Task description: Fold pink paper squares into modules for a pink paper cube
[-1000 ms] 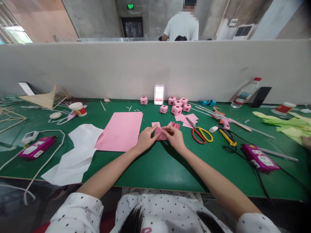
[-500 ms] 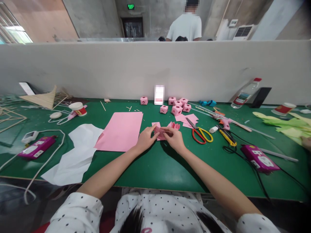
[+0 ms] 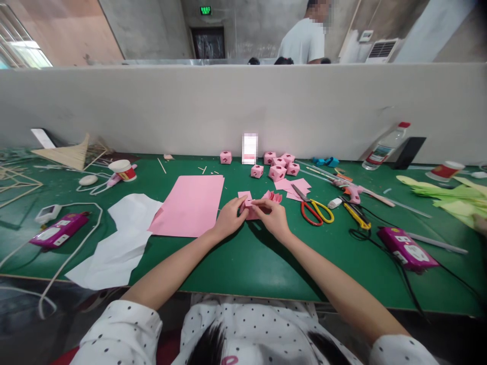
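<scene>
My left hand [image 3: 231,217] and my right hand [image 3: 274,214] meet over the green table, their fingertips closed on a small pink paper piece [image 3: 245,195] between them. The paper's lower part is partly hidden by my fingers. Just behind my right hand lie several folded pink paper pieces [image 3: 274,196]. Farther back stand several pink paper cubes [image 3: 277,173] with dark diamond-shaped openings. Flat pink paper squares [image 3: 301,188] lie in front of the cubes. A large pink sheet [image 3: 194,205] lies to the left of my left hand.
Scissors [image 3: 312,209] with red and yellow handles lie right of my hands, near a utility knife [image 3: 356,215] and a pink glue gun [image 3: 353,193]. White paper [image 3: 125,243] and purple boxes [image 3: 61,229] with cables flank the workspace. A grey partition [image 3: 152,109] closes off the back.
My fingers have shifted slightly on the pink paper, and a fold now shows at its top near my fingertips. Beyond the partition, a person has moved right and turned.
</scene>
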The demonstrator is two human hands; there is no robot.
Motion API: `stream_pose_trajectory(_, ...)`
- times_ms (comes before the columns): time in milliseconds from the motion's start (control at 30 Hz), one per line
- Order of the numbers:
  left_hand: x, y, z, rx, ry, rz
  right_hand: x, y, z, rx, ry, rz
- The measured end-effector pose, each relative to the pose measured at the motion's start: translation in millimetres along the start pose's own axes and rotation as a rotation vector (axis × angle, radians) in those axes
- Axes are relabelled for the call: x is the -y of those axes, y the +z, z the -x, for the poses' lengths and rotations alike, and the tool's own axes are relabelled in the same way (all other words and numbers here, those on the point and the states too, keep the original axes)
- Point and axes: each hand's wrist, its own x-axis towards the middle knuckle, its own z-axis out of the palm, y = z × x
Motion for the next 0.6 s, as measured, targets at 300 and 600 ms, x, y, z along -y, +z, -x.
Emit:
stream_pose_trajectory(300,0.7,1.3,0.7,0.016,-0.036,0.007,3.0,-3.3,-1.8,-0.066,0.033,0.081)
stream_pose_trajectory(600,1.5,-2.2,0.2,-0.079,-0.033,0.078,-3.9,-4.5,-4.0,-0.046,0.101,0.033)
